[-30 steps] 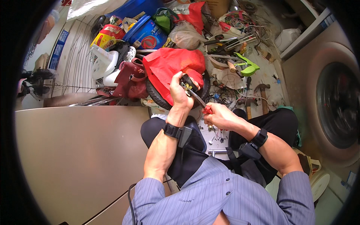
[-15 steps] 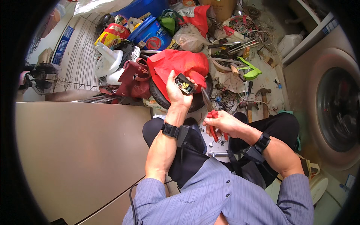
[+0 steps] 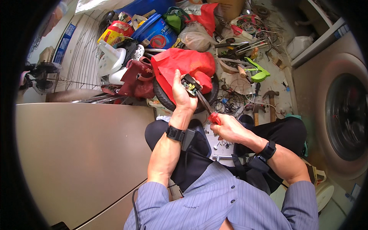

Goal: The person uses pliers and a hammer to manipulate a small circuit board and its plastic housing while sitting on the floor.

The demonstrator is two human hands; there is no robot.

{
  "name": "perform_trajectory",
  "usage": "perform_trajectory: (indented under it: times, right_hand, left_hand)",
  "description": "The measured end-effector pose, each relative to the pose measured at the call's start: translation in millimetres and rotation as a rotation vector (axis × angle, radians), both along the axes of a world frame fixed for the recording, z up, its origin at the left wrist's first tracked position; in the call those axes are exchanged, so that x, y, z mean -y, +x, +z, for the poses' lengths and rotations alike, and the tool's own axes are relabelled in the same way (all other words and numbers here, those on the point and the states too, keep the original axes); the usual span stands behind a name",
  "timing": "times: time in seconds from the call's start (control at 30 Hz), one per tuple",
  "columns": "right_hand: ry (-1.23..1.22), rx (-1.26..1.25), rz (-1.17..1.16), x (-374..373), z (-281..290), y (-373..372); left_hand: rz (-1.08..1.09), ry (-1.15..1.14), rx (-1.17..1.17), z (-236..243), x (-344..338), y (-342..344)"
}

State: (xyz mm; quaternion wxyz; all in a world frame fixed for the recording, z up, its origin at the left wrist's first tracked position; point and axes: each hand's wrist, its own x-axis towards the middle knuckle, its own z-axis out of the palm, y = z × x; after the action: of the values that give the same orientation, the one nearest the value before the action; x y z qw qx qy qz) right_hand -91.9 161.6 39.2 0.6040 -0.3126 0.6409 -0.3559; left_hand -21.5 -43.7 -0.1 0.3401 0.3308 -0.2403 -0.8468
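My left hand (image 3: pixel 184 94) is closed around a small black-cased device (image 3: pixel 191 85) whose open side shows a circuit board with yellowish parts. My right hand (image 3: pixel 229 127) grips red-handled pliers (image 3: pixel 207 105), and their long metal jaws reach up to the lower right edge of the device. Whether the jaw tips are clamped on a part is too small to tell. Behind the device lies a red cloth bag (image 3: pixel 184 63) draped over a black tyre (image 3: pixel 163 97).
Hammers (image 3: pixel 271 103) and tangled black wires (image 3: pixel 227 102) lie on the floor at the right. A green-handled tool (image 3: pixel 257 72) sits by a tub of tools. A blue bucket (image 3: pixel 157 34) stands at the back, a washing machine (image 3: pixel 322 80) on the right, a smooth beige panel (image 3: pixel 84 153) on the left.
My right hand has brought the pliers up and left, so their jaws now meet the device. The left hand has turned the device slightly and stayed in place.
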Motion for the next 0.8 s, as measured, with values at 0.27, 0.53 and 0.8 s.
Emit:
perform_trajectory:
  times: [0.27,0.53,0.8]
  right_hand:
    - [-0.04,-0.429,0.034,1.4,-7.5,-11.5]
    - [0.0,-0.443,0.141,1.7,1.4,-21.2]
    - [-0.056,-0.484,0.091,-2.4,-9.1,-23.1]
  left_hand:
    - [0.057,-0.186,0.007,9.5,-21.2,-8.5]
    - [0.041,-0.512,0.122,5.7,-28.7,-6.5]
    - [-0.049,-0.715,0.184,-5.8,-31.7,-6.9]
